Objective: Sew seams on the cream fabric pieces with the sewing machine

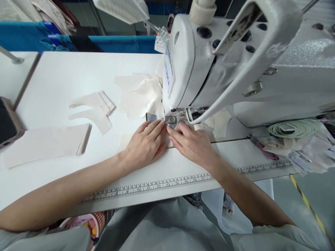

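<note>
My left hand (pixel 146 143) lies flat on the bed of a white sewing machine (pixel 180 66), its fingers stretched toward the presser foot (pixel 166 120). From the other side my right hand (pixel 192 143) reaches in with bent fingers, their tips close to the foot and almost meeting the left fingertips. Whatever is pinched there is hidden by the fingers. A little pale cloth shows around the left hand. Crumpled cream fabric (pixel 141 96) spreads over the table behind the needle area.
Cut cream pieces (pixel 98 108) and a folded stack (pixel 49 144) lie at left, near a dark-screened device (pixel 9 122). A printed ruler (pixel 159 184) runs along the front edge. To the right are a coiled green strip (pixel 294 128) and scraps (pixel 314 150). Below stands a clear bin (pixel 235 223).
</note>
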`<state>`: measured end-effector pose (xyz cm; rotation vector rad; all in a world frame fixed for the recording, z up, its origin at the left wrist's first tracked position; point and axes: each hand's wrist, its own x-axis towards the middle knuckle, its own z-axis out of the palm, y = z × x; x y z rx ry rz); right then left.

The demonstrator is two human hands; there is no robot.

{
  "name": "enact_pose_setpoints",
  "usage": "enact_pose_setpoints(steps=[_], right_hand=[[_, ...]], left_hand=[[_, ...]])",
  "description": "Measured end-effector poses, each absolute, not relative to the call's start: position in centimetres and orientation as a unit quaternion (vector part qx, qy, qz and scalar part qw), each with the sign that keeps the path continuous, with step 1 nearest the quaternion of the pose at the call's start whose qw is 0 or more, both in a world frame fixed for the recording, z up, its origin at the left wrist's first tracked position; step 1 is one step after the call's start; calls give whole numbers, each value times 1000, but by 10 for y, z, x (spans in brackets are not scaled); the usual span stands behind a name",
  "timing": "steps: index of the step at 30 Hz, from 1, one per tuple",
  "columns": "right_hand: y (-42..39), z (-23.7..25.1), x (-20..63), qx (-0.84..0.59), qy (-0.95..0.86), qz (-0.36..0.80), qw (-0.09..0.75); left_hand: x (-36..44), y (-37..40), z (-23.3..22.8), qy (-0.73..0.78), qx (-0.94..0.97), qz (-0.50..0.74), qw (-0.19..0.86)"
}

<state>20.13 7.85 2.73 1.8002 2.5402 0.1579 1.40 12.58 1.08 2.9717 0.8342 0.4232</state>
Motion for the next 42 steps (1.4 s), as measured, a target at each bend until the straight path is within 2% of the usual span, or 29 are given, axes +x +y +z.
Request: enact_pose_setpoints(steps=[4, 9, 12, 23, 28, 33, 36, 42], right_hand=[[80, 23, 205, 569, 820, 55, -24], [95, 11, 228, 596, 780, 56, -180], [106, 4, 240, 602, 763, 66, -227], [108, 3, 241, 608, 755, 71, -236], [91, 16, 236, 558, 797, -32, -229], [78, 32, 233, 464, 859, -120, -182], [77, 33, 233, 432, 880, -114, -162], [75, 20, 234, 416, 884, -67, -203]], left_hand=[[13, 129, 11, 256, 957, 138, -1], [12, 132, 12, 248, 956, 156, 1], [12, 132, 11, 239, 958, 158, -23], [12, 131, 11, 227, 959, 164, -53], [9, 123, 18, 231, 957, 172, -42], [5, 110, 29, 181, 965, 187, -23], [5, 107, 28, 173, 971, 157, -39], [5, 108, 23, 169, 970, 163, -62]])
